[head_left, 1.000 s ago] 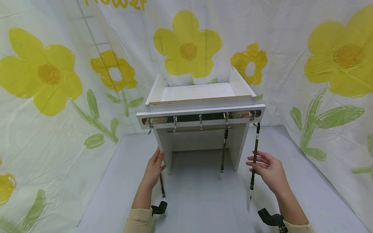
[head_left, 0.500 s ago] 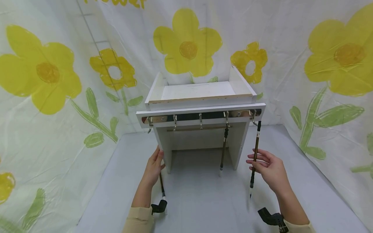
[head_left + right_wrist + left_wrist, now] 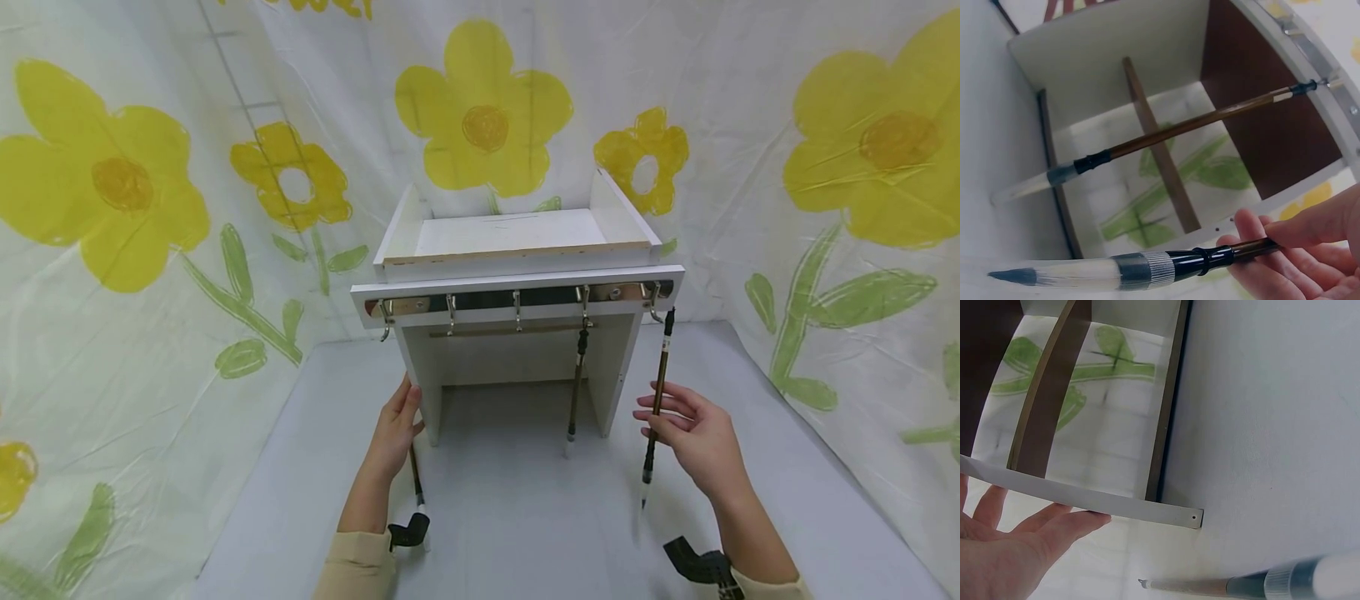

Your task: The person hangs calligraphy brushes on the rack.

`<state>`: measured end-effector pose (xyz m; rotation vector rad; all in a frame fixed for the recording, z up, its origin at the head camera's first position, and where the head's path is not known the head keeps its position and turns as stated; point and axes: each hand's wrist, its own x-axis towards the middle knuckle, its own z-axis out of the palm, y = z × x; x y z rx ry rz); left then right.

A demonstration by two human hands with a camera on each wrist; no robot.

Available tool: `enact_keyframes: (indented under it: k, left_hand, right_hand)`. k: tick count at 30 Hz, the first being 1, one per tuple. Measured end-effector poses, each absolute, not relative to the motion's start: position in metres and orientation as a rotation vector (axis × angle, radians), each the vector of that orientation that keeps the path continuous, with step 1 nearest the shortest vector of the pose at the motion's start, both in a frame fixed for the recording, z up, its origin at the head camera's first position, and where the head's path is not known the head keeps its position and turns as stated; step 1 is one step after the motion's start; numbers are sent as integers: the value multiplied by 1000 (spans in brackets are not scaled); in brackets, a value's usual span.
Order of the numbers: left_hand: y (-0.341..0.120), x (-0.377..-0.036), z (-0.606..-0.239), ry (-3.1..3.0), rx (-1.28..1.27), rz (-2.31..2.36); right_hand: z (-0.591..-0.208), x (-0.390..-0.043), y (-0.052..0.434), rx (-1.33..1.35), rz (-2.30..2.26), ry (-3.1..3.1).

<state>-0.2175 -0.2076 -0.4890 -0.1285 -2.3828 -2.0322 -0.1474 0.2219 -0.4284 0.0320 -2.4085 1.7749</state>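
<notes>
Calligraphy brush (image 3: 657, 400), brown shaft, black collar, dark-tipped bristles: hangs near-vertical at the right end of the hook rail (image 3: 517, 302), its top loop at the rightmost hook (image 3: 654, 302); whether the loop sits on the hook cannot be told. Pinched at mid-shaft by the right hand (image 3: 693, 437), thumb and fingertips (image 3: 1254, 228) curled on the shaft, remaining fingers spread loosely.

Second brush (image 3: 575, 387), same make: hangs free from the next hook to the left, tip just above the table, in front of the stand's right leg.

Third brush (image 3: 417, 487): lies on the table on the near left, just beside the left hand (image 3: 393, 433), mostly hidden behind it in the head view; not held.

Left hand: fingers straight, flat against the front edge of the stand's left leg (image 3: 1085, 501); holds nothing.

White wooden stand (image 3: 517, 242): tray-shaped top with raised sides, five metal hooks along the front rail, three on the left bare, open space beneath with a wooden crossbar.

Grey table (image 3: 525, 517) under everything. Backdrop (image 3: 135, 192): white sheet printed with yellow flowers and green leaves, on the left, far and right sides.
</notes>
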Motion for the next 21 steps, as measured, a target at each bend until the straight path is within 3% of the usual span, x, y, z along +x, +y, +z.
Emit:
enact_keyframes:
  k: [21]
  left_hand:
    - [-207, -217, -489, -2369, -145, -2047]
  right_hand:
    - [-416, -135, 217, 83, 1785, -2322]
